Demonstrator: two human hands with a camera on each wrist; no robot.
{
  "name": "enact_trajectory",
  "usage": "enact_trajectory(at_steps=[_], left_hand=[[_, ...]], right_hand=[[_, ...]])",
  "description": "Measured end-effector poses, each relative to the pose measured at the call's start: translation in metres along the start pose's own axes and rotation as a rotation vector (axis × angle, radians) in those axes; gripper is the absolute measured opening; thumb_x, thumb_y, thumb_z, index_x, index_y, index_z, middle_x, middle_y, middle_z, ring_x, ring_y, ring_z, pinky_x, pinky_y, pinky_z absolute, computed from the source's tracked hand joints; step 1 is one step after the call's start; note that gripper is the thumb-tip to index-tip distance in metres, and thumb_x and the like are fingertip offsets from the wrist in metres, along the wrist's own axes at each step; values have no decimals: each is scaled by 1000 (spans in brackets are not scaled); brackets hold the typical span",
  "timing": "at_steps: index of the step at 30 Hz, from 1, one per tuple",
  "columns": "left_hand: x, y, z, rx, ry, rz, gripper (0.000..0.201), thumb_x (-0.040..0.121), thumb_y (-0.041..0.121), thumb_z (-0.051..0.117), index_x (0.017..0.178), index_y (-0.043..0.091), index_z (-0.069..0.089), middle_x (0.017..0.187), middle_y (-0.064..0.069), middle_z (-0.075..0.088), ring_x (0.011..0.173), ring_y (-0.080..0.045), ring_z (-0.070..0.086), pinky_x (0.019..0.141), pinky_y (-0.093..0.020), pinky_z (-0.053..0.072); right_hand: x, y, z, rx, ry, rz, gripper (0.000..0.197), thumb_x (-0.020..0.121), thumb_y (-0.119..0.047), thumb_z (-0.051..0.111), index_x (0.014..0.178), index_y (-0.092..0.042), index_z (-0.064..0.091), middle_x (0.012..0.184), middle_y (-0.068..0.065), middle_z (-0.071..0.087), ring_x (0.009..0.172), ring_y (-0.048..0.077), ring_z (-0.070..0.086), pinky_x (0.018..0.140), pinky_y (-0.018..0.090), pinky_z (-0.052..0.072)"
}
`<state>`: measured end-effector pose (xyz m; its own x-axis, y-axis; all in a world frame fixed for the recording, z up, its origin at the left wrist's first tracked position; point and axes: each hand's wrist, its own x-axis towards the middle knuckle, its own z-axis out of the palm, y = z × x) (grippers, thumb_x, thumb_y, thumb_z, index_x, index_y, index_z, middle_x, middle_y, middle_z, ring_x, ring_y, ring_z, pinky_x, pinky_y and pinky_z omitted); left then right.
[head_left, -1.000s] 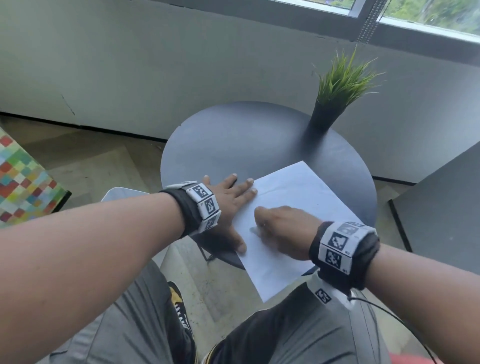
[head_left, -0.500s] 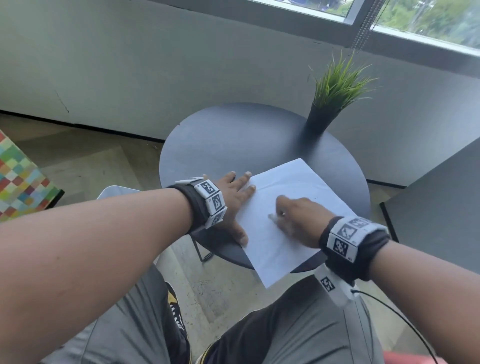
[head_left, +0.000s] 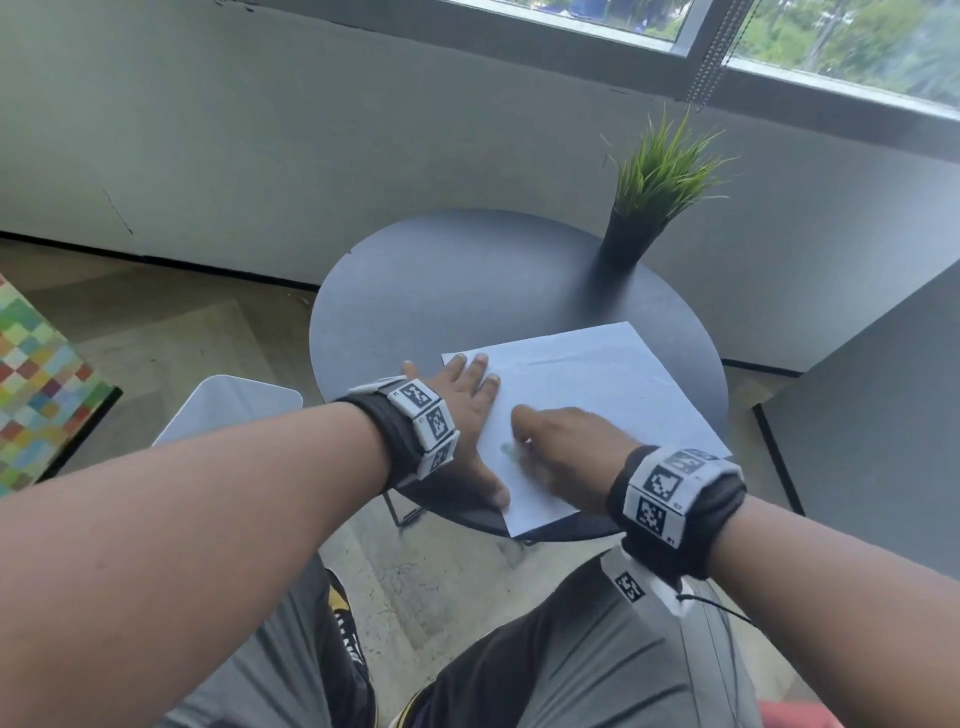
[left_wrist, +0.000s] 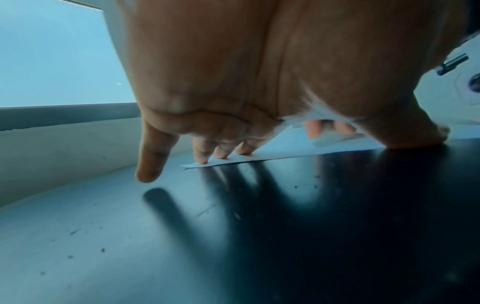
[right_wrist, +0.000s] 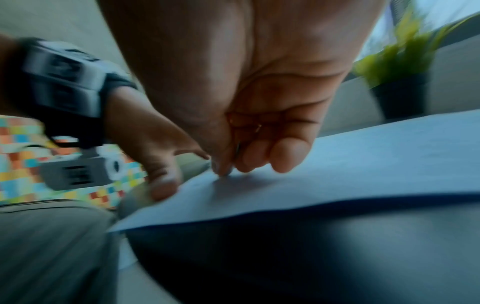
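Behind the left hand (head_left: 457, 410) and the right hand (head_left: 566, 452), black fabric wristbands (head_left: 395, 441) carry white blocks printed with black square codes (head_left: 660, 483). A thin black cable (head_left: 722, 605) leaves the right one. Grey trousers (head_left: 597, 665), black-and-yellow shoe (head_left: 348, 629), bare forearms.
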<state>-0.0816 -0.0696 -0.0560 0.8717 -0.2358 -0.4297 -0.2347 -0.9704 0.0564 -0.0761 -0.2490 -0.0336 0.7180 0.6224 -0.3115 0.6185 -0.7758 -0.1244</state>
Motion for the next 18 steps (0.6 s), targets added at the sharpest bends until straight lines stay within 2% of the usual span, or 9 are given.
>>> enact_trajectory(at_steps=[2,5,7,9,11,12,14,16,18], left_hand=[[1,0,0,11,-1,4,147,49,97,52,156,17,-9,163,-4,-20,151,-25,-14,111,-71,12],[4,1,3,12,0,-16,148,46,98,52,156,19,-10,163,-2,-21,151,-27,-14,109,-73,15],[5,1,4,10,0,-29,150,43,99,50,155,21,-12,162,0,-23,150,-28,-15,107,-74,15],[6,1,6,-6,-9,-33,151,38,99,46,155,23,-12,162,2,-24,150,-28,-17,104,-76,15],[5,2,7,-17,-12,-36,152,35,99,44,155,24,-12,162,3,-24,150,-30,-17,102,-79,12],[5,2,6,-20,-18,-41,152,36,99,45,155,25,-12,162,3,-24,150,-31,-17,101,-80,10],[6,4,3,-26,-19,-57,151,37,97,50,155,25,-10,163,1,-22,149,-34,-14,100,-81,8],[6,5,2,-20,-20,-69,151,37,97,51,155,26,-10,163,0,-21,149,-36,-14,99,-81,7],[5,5,3,-16,-29,-80,151,36,97,49,155,27,-12,162,0,-23,149,-37,-14,100,-81,7]], right_hand=[[0,-9,3,-14,-46,-123,16,95,-26,52,106,-13,51,97,9,64,87,30,54,68,34,35],[15,11,-5,38,45,108,25,98,-40,46,104,-16,49,98,9,63,92,32,56,76,37,45],[17,17,-5,26,96,182,25,98,-40,43,98,-15,43,91,9,58,86,33,54,73,38,45],[10,3,-2,-21,28,39,18,95,-29,50,92,-16,38,80,2,51,77,28,46,66,36,37],[-5,-6,7,-50,-81,-134,22,88,-25,60,97,-15,42,82,1,54,75,25,44,65,35,35],[-8,0,5,-37,-79,-124,24,89,-29,60,100,-15,45,87,3,58,77,26,46,67,36,38],[-2,27,-2,32,-13,105,28,96,-42,48,100,-15,46,93,7,61,81,28,50,71,36,42],[-1,40,-5,24,43,257,30,99,-43,39,94,-14,38,89,9,58,81,31,52,69,37,41],[-5,21,-2,-33,18,149,24,98,-35,43,91,-16,30,91,10,56,80,32,51,66,36,35]])
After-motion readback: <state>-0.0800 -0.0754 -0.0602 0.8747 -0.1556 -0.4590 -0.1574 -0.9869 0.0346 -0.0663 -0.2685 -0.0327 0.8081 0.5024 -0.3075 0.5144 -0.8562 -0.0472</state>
